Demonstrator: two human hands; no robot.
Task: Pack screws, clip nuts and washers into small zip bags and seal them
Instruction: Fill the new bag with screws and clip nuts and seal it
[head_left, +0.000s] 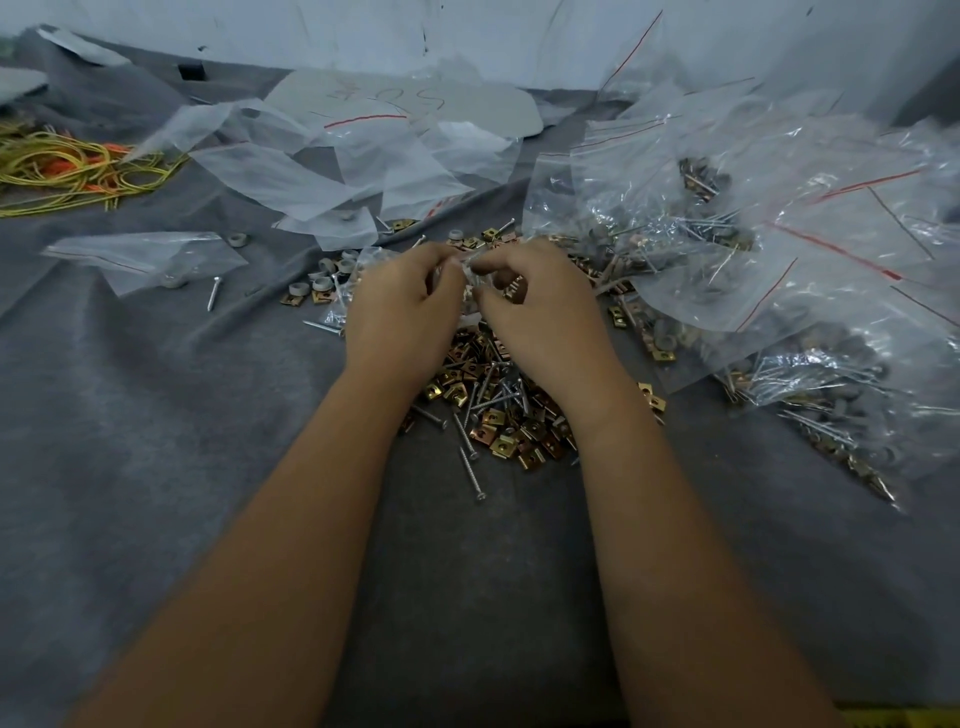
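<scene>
Bag (470, 270), small and clear, sits pinched between both hands above the clip nuts (488, 395), left hand (402, 306) gripping it at 9 o'clock and right hand (535, 306) at 3, its mouth seemingly running left-right between them, equally near each.

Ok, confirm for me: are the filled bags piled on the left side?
No: the filled bags are heaped to the right of both hands, while the left side holds empty bags.

Dim, cool, even light; soft shadows. Glare on bags (753, 218) right of hands. Wide-angle bending at edges. Slight blur overall, forearms softest.
</scene>
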